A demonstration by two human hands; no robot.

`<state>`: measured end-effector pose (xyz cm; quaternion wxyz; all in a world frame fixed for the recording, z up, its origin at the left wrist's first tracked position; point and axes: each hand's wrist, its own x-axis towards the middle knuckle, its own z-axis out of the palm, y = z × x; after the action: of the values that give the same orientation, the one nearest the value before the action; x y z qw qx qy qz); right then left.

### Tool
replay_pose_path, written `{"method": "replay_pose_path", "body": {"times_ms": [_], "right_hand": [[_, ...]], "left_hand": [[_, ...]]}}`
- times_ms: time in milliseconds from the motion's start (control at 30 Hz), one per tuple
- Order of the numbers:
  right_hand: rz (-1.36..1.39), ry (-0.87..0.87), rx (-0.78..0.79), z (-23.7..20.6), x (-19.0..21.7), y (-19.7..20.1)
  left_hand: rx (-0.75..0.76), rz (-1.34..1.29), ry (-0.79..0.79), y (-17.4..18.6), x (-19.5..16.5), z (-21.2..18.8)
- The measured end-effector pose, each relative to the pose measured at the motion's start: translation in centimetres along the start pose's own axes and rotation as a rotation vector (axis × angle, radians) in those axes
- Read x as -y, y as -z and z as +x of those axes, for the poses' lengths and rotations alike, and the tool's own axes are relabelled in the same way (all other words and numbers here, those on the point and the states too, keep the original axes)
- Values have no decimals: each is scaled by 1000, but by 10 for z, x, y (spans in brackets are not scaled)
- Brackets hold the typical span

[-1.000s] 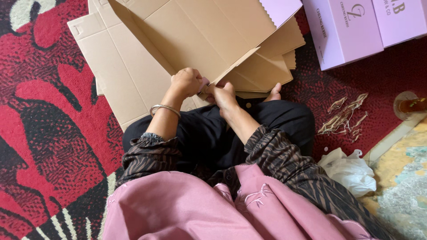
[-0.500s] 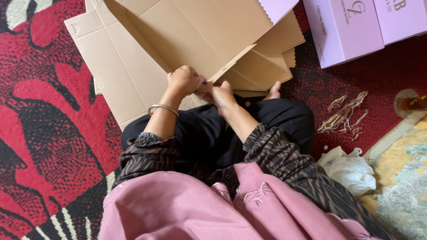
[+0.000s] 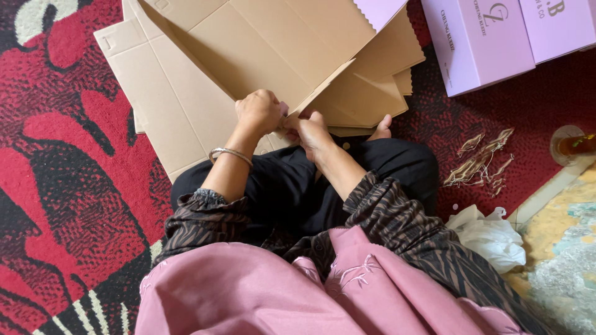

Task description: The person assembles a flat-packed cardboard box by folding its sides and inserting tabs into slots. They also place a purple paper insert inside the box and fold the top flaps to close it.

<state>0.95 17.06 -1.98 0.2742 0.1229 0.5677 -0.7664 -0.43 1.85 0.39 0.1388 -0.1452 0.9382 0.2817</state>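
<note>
The flat box [image 3: 261, 56] pinched between both hands is matt brown cardboard, smooth, with a lilac outer face. On the left hand's [image 3: 259, 111] wrist sits a shiny metal bangle [image 3: 231, 152]. Beyond the right hand [image 3: 312, 131], the lilac boxes [image 3: 496, 37] look smooth, the bag [image 3: 490, 239] thin white plastic, the carpet [image 3: 56, 186] rough and woven.

My left hand [image 3: 259, 111] and right hand [image 3: 312, 131] meet at the near edge of the folded cardboard sheet [image 3: 267, 49], which lies on a flat cardboard stack [image 3: 161, 105] on the rug [image 3: 62, 186], far of my knees. Boxes [image 3: 496, 37] far right. Scrap pile [image 3: 478, 164] to the right, plastic bag [image 3: 490, 239] nearer, glass [image 3: 571, 146] at right edge.
</note>
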Motion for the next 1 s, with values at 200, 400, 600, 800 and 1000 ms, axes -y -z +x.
{"method": "replay_pose_path", "body": {"times_ms": [200,400,600,800,1000], "right_hand": [[-18,29,2,-2,4,-1],[-103,7,-117,-9,15,-8],[-73,46,-82,-16,15,-8],[-61,80,-46,-32,40,-9],[-31,72,3,-77,90,-10]], "left_hand": [[-44,-20,-13,-5,2,-1],[-86,-46,-49,-2,-2,-6],[-158,-70,-112,7,-14,-25],[-166,-165,-196,46,-34,-50],[-104,-40,-465,106,-57,-86]]}}
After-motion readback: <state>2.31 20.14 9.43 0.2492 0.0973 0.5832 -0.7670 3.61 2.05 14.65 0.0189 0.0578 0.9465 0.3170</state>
